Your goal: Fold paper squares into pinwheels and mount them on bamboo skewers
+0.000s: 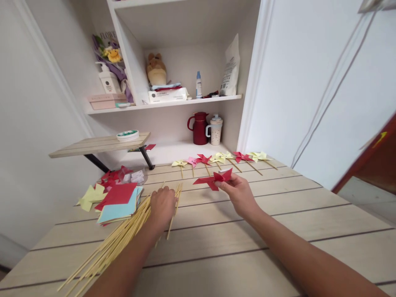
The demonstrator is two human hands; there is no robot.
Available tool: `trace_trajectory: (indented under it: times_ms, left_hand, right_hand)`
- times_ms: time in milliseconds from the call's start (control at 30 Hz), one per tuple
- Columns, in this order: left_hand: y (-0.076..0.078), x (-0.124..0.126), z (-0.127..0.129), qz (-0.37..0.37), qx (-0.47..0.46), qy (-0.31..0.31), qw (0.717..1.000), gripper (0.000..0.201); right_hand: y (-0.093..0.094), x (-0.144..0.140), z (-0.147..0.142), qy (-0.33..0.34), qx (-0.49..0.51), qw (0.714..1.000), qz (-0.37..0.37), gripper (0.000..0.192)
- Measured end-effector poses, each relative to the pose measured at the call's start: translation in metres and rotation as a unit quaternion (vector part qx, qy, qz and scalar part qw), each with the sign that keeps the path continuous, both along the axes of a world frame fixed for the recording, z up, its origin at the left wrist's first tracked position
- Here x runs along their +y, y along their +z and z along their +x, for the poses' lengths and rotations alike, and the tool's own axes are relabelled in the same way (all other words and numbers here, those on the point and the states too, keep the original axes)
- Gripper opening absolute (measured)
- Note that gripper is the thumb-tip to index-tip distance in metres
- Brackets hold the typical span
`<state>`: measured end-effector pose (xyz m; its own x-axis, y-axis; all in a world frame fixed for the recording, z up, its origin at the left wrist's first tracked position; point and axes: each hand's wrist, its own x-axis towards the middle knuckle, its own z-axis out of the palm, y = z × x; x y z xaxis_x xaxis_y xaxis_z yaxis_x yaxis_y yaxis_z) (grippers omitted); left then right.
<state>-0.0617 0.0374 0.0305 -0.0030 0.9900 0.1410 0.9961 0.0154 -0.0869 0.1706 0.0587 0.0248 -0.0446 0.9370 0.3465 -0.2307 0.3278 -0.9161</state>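
Observation:
In the head view my right hand (pixel 239 194) pinches a red paper pinwheel (pixel 213 180) between thumb and fingers, lifted over the table. My left hand (pixel 163 204) is curled down over the thin bamboo sticks (pixel 133 227), its fingertips hidden beneath it. A stick end pokes out just beyond its knuckles, and a few more sticks (pixel 173 212) lie along its right side. The large pile of sticks fans out to the near left, partly behind my left forearm. Finished pinwheels on sticks, such as a red one (pixel 243 157) and a pale yellow one (pixel 259 156), lie along the table's back edge.
Left of the sticks lie stacked coloured paper squares (pixel 119 206), a yellow paper pinwheel (pixel 92 197) and a clear container (pixel 136 176) of small white pieces. A small raised shelf (pixel 102 145) stands behind them. A red jug (pixel 200 128) and a speckled cup (pixel 216 130) occupy the back shelf.

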Motion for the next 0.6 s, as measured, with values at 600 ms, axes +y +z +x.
trace_trajectory:
  times_ms: [600]
  left_hand:
    - [0.015, -0.012, 0.011, 0.067, -0.043, 0.026, 0.996, 0.028]
  right_hand:
    - [0.007, -0.004, -0.002, 0.023, 0.005, 1.000, -0.002, 0.020]
